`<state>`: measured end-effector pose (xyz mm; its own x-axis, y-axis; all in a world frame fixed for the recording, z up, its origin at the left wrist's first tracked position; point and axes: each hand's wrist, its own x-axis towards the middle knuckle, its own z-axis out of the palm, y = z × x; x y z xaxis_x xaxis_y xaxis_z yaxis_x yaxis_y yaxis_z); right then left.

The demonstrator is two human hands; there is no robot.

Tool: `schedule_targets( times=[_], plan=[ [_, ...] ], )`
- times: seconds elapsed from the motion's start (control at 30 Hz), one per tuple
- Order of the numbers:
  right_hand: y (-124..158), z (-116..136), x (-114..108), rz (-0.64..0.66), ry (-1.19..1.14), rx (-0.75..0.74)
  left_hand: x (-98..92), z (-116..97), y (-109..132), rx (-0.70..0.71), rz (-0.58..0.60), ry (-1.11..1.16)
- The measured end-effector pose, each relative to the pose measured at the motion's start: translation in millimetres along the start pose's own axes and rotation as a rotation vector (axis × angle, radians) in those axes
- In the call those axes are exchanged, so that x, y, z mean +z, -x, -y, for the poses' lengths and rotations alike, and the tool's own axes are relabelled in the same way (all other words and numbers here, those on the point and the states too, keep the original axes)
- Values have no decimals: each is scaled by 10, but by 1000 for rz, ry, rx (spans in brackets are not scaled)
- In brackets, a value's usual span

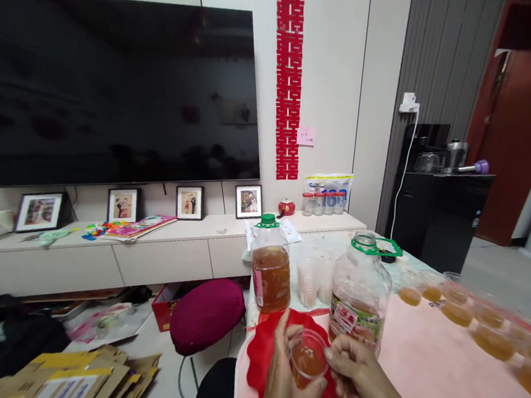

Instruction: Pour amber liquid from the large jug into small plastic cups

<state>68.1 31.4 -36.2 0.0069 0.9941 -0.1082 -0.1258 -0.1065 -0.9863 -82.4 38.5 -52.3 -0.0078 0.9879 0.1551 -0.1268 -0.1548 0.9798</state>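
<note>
My left hand [294, 375] is wrapped round a clear plastic cup [308, 353] that holds amber liquid. The fingers of my right hand [355, 368] are closed at the cup's right side, with the thumb against its rim. Beneath the cup lies a red scalloped mat [262, 347]. Just behind my right hand stands a large clear jug [359, 294], uncapped, with a green handle and a label. A second jug [271, 274], green-capped and partly full of amber liquid, stands farther back on the left. Stacked clear cups [307, 283] are between the jugs.
Several cups of amber liquid [495, 340] line the right side of the pink table cover [439, 394]. A maroon stool [209, 315] stands left of the table, near flattened cardboard [78, 374] on the floor. Behind runs a low cabinet [162, 264] with framed photos.
</note>
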Motion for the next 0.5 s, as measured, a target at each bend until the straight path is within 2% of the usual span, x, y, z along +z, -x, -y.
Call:
schedule_targets(
  times=[0.3,0.5],
  plan=[
    [88,14,106,-46,-197,24,19,46,36,28,-22,-36],
    [171,136,108,-42,-292,31,46,97,69,84,2,-49]
  ],
)
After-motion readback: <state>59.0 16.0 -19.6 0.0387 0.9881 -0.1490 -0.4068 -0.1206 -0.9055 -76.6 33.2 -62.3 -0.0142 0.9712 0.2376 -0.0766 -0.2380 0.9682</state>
